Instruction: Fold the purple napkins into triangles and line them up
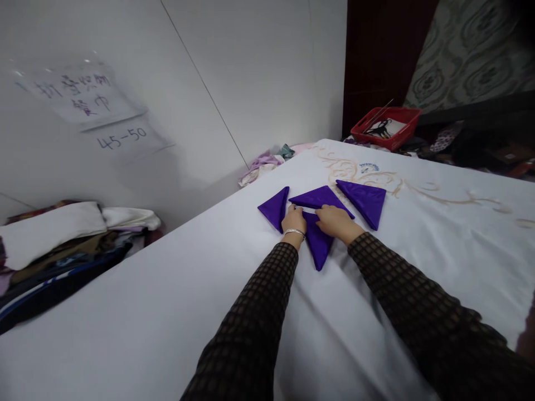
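Several purple cloth napkins folded into triangles lie on a white tablecloth. My left hand (pixel 293 220), with a bracelet at the wrist, is closed on the upper left corner of the nearest purple napkin (pixel 320 248). At that napkin's upper right corner, my right hand (pixel 335 221) is closed on the fabric. Its point faces me. Just beyond my hands lies a wide purple triangle (pixel 320 196). A smaller purple triangle (pixel 275 208) rests left of my left hand, and a larger purple triangle (pixel 365 199) lies to the right. My fingertips are partly hidden.
The white tablecloth (pixel 167 312) has tan embroidery at the far right. A red basket (pixel 393 142) holding scissors stands beyond it. Piled cloths (pixel 54 234) lie at the left, more cloths (pixel 263 165) by the wall. Handwritten papers (pixel 87 94) hang on the white wall.
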The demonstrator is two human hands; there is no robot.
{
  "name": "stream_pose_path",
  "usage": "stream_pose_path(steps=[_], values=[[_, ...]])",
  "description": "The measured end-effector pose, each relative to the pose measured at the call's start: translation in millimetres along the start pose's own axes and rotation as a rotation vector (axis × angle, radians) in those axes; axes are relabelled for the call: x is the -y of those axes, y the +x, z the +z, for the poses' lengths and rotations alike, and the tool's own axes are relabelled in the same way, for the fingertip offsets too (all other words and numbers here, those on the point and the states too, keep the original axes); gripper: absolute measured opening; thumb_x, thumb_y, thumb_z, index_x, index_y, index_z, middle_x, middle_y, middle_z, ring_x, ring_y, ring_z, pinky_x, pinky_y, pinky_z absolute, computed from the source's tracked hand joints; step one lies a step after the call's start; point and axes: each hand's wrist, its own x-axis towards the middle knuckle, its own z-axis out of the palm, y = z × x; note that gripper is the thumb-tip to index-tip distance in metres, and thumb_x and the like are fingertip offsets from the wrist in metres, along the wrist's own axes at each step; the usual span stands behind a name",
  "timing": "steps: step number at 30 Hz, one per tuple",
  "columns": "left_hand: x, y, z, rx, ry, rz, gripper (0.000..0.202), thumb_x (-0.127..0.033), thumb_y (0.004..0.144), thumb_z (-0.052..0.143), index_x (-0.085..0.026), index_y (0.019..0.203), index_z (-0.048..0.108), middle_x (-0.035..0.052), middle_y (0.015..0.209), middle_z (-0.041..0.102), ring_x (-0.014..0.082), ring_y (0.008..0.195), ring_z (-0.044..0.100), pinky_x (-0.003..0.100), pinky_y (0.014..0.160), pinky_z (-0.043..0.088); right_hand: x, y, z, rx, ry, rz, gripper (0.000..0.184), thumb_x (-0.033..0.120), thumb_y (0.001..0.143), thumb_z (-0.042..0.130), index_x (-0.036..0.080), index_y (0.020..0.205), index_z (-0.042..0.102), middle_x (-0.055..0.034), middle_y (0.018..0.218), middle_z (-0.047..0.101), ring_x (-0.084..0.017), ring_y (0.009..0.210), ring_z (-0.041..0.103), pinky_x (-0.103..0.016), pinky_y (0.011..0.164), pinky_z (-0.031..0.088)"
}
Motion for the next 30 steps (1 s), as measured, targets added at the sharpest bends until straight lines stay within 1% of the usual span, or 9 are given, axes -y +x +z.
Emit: stream_pose_path(steps=[3,6,9,12,16,20,25,28,30], values=[[2,2,3.1,-0.014,-0.012,0.006,0.039,-0.017,0.092,0.038,-0.027,0.119,0.065,0.0017,0.145,0.047,0.0186,0.115,0.059,0.029,0.095,0.049,-3,1,1,0.020,-0.017,0.024,0.034,0.024,0.088,0.051,0.008,0.115,0.065,-0.0199,0.113,0.064,-0.030,0.104,0.062,-0.035,0.083,0.048],[2,1,2.7,-0.019,-0.049,0.009,0.040,-0.015,0.090,0.041,-0.027,0.120,0.064,0.0015,0.145,0.047,0.0175,0.118,0.057,0.028,0.099,0.046,-5,4,5,0.016,-0.002,0.029,0.032,0.021,0.088,0.049,0.008,0.112,0.066,-0.0202,0.112,0.065,-0.029,0.103,0.063,-0.035,0.082,0.048],[1,-4,-3.5,-0.005,-0.075,0.052,0.041,-0.011,0.087,0.045,-0.027,0.119,0.065,0.0009,0.146,0.046,0.0173,0.119,0.056,0.028,0.102,0.044,-5,8,10,-0.024,0.017,0.005,0.031,0.015,0.088,0.046,0.009,0.111,0.066,-0.0193,0.111,0.066,-0.028,0.102,0.064,-0.033,0.081,0.047],[1,-13,-12.8,0.032,-0.073,0.130,0.041,-0.010,0.085,0.047,-0.027,0.118,0.066,0.0013,0.143,0.050,0.0187,0.119,0.057,0.029,0.103,0.044,-4,11,15,-0.058,0.022,-0.025,0.030,0.012,0.088,0.045,0.011,0.110,0.065,-0.0177,0.109,0.066,-0.026,0.100,0.064,-0.031,0.081,0.047],[4,-26,-20.0,0.055,-0.080,0.150,0.039,-0.013,0.088,0.047,-0.026,0.121,0.065,0.0014,0.140,0.054,0.0175,0.120,0.056,0.027,0.104,0.043,-3,14,20,-0.110,0.036,-0.058,0.027,0.011,0.088,0.047,0.014,0.108,0.065,-0.0154,0.108,0.065,-0.024,0.100,0.062,-0.030,0.082,0.045],[9,-31,-19.4,0.060,-0.094,0.132,0.035,-0.019,0.092,0.046,-0.023,0.120,0.066,0.0030,0.141,0.053,0.0176,0.120,0.056,0.027,0.105,0.042,-4,16,24,-0.150,0.064,-0.092,0.027,0.015,0.089,0.050,0.016,0.112,0.065,-0.0138,0.110,0.064,-0.025,0.103,0.060,-0.030,0.084,0.044],[11,-31,-16.5,0.063,-0.099,0.146,0.035,-0.021,0.093,0.044,-0.021,0.120,0.066,0.0044,0.140,0.053,0.0179,0.119,0.056,0.028,0.105,0.042,-3,12,18,-0.176,0.006,-0.076,0.025,0.018,0.089,0.050,0.013,0.108,0.066,-0.0151,0.108,0.064,-0.027,0.102,0.058,-0.034,0.084,0.042],[11,-31,-14.4,0.055,-0.103,0.146,0.034,-0.021,0.093,0.044,-0.022,0.119,0.065,0.0028,0.141,0.053,0.0178,0.120,0.057,0.028,0.105,0.042,6,7,10,-0.209,-0.013,-0.109,0.026,0.018,0.090,0.047,0.013,0.109,0.065,-0.0159,0.111,0.063,-0.028,0.103,0.057,-0.036,0.084,0.040],[12,-31,-12.8,0.048,-0.114,0.145,0.035,-0.021,0.092,0.044,-0.024,0.119,0.065,0.0004,0.142,0.052,0.0173,0.120,0.057,0.028,0.105,0.043,15,4,8,-0.198,0.003,-0.148,0.027,0.022,0.092,0.046,0.014,0.109,0.065,-0.0161,0.112,0.063,-0.027,0.104,0.056,-0.036,0.085,0.040]])
